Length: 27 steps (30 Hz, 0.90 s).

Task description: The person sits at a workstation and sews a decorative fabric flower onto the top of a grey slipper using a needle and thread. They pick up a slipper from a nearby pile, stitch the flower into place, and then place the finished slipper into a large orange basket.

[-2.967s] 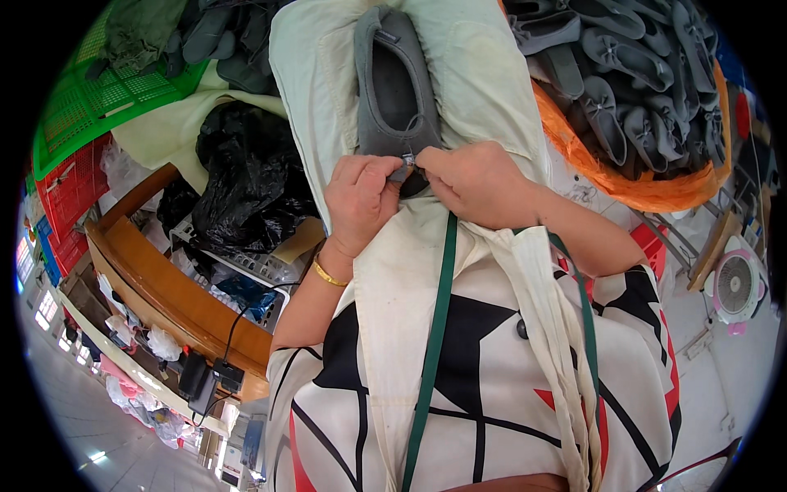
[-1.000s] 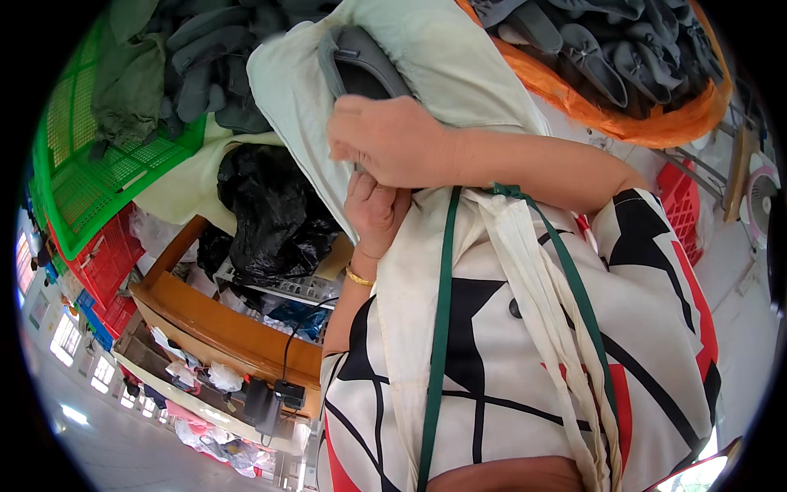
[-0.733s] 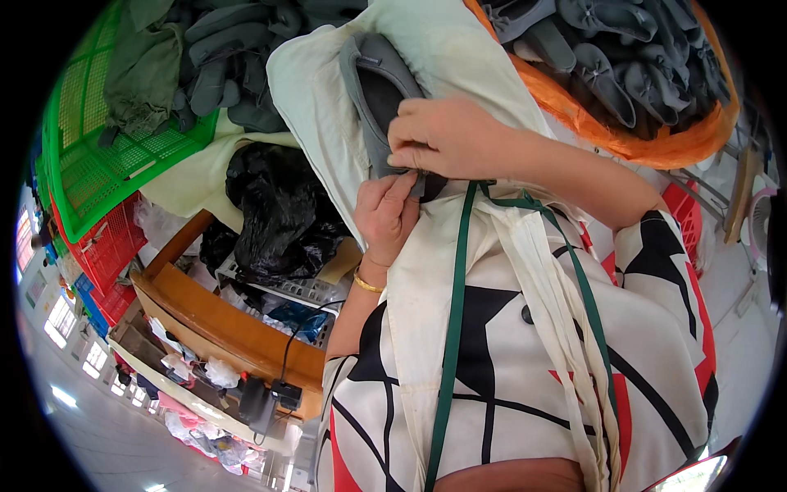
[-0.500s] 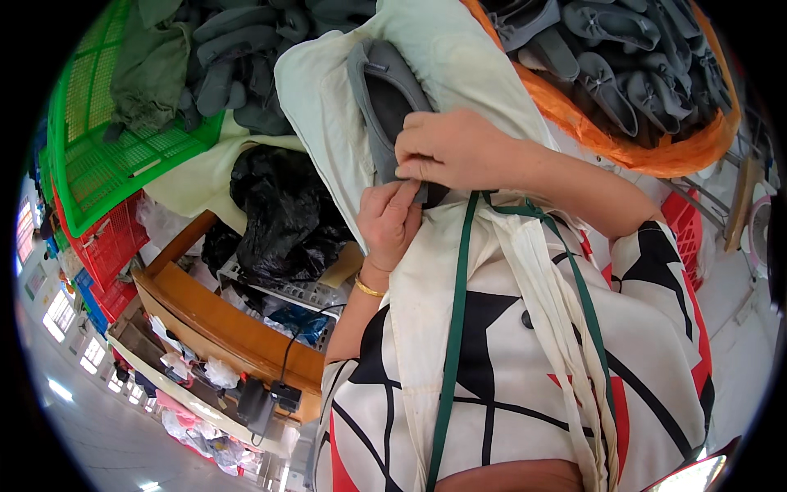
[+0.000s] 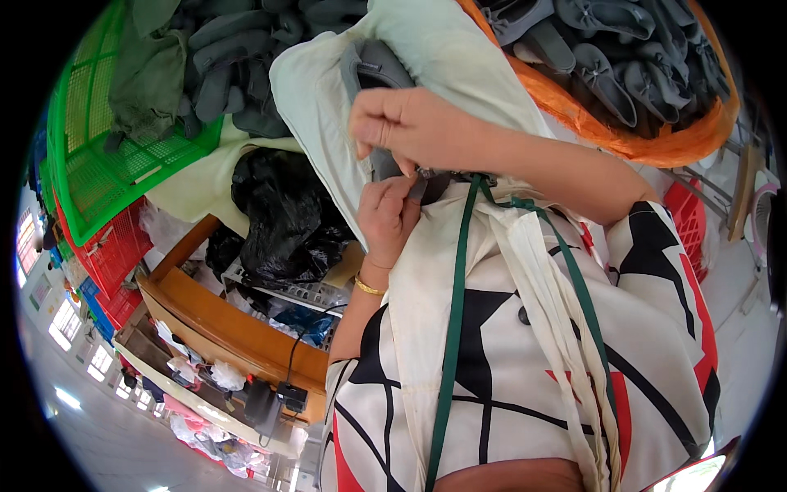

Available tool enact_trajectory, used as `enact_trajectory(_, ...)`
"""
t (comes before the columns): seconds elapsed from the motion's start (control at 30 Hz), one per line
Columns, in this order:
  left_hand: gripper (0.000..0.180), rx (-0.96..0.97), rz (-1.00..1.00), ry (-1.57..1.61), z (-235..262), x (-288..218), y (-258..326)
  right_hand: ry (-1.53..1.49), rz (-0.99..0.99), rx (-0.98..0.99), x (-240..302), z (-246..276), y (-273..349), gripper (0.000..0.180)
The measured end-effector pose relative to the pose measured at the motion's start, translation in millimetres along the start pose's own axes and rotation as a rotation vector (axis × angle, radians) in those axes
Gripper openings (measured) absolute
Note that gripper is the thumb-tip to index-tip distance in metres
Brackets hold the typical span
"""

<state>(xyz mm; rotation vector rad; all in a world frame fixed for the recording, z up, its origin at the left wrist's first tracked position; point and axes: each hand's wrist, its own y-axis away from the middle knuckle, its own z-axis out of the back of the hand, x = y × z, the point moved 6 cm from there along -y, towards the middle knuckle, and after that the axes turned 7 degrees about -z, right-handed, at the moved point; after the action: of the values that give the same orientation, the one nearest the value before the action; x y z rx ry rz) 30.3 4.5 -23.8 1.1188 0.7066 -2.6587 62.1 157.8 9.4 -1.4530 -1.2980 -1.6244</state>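
A grey slip-on shoe (image 5: 361, 61) lies on a pale padded cloth (image 5: 307, 98), its heel end away from me and its toe end toward my body. My left hand (image 5: 385, 215) pinches the near end of the shoe between thumb and fingers. Above the shoe, my right hand (image 5: 418, 127) is closed, with its fingertips curled together close to my left thumb. Whether it grips anything small is hidden. The right hand and wrist cover the middle of the shoe.
At the upper left, a green plastic basket (image 5: 86, 156) holds many grey shoes and an olive cloth. An orange-rimmed container (image 5: 590, 135) at the upper right is full of grey bow shoes. A black plastic bag (image 5: 283, 205) sits by a wooden drawer (image 5: 221, 295).
My right hand has moved left over the shoe, its fingers swinging away from the near end. My left hand keeps its pinch in nearly the same place.
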Motion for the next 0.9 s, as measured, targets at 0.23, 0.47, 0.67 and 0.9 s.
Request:
enact_trajectory(0.23,0.035,0.110,0.018,0.052,9,0,-10,-0.391,-0.105,0.134,28,8,0,0.027)
enact_trajectory(0.47,0.029,0.193,0.029,0.121,12,4,-30,-0.657,-0.007,0.121,47,8,-5,0.027)
enact_trajectory(0.67,0.025,0.265,0.124,0.158,8,9,-32,-0.717,-0.016,0.117,48,6,-8,0.024)
enact_trajectory(0.9,0.015,0.432,0.218,0.223,-8,25,-35,-0.801,-0.026,0.127,80,-5,0,0.027)
